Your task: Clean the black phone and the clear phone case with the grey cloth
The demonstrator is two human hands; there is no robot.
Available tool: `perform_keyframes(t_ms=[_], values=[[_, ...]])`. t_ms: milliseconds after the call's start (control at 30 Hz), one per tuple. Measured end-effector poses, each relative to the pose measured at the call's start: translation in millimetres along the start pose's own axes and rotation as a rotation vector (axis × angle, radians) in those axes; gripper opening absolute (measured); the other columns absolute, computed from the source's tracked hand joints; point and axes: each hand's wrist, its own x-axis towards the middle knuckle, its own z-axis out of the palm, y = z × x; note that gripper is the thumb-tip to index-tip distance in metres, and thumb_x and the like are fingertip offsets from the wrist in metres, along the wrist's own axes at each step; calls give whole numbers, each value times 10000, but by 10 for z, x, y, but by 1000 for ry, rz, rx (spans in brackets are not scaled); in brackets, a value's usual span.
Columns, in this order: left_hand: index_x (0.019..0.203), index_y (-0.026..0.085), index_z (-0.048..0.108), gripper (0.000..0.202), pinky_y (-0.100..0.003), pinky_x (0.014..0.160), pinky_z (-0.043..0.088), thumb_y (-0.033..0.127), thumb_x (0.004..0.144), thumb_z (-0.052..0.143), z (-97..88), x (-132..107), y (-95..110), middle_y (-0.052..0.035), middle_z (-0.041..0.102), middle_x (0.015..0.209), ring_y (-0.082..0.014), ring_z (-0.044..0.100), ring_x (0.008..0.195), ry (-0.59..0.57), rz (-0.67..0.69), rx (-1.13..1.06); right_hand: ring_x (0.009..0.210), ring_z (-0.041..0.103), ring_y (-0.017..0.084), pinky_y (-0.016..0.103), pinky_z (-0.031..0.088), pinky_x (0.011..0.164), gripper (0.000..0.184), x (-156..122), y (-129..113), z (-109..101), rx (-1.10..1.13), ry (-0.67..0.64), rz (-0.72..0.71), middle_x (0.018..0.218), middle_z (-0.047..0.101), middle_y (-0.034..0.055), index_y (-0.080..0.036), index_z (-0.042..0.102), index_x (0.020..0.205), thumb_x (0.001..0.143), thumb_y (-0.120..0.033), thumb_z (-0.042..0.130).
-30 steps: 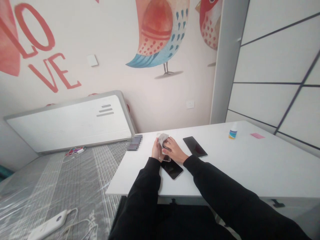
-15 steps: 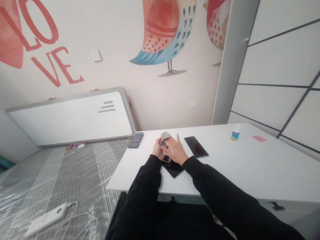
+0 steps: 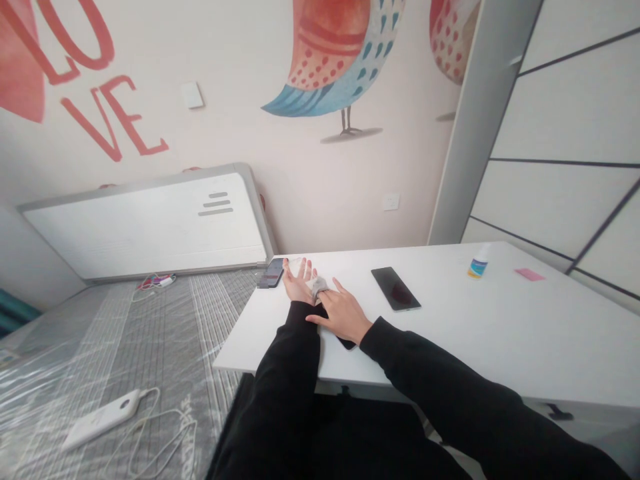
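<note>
My left hand (image 3: pixel 299 281) is stretched out with its fingers spread, near the table's far left edge. A faint clear phone case (image 3: pixel 295 263) lies at its fingertips; whether they touch it is unclear. A crumpled grey cloth (image 3: pixel 317 287) sits between my two hands. My right hand (image 3: pixel 343 313) lies flat, fingers extended, on a dark phone (image 3: pixel 346 343) that is mostly hidden under it. A small phone with a lit screen (image 3: pixel 273 272) lies just left of my left hand.
A second dark phone (image 3: pixel 396 289) lies on the white table (image 3: pixel 475 333) to the right. A small bottle (image 3: pixel 479 264) and a pink slip (image 3: pixel 529 274) sit far right. On the bed at left are a white power bank (image 3: pixel 103 419) and cables.
Both hands were closed around the case and cloth above the dark phone. Now my left hand has reached out leftward with fingers spread, and my right hand has flattened onto the phone.
</note>
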Motion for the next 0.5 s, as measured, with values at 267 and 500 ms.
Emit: perform_keyframes(t_ms=[267,500], values=[[1556,436,375,535,-379,885,588,449,1030,470,111,-169,-395,-62,657,1301,-230,694,1076,-252,-248,130,1474,364,405,581,313,1191,840,247,215,108,178,84,288,1534,441,302,15,417,1492,1026,-679,328],[1543,494,363,520,-304,767,594,459,1036,478,192,-125,-347,-34,658,1279,-190,713,952,-212,-298,257,1487,355,378,546,289,1216,961,129,346,108,346,79,161,1557,417,286,-15,350,1537,970,-789,291]])
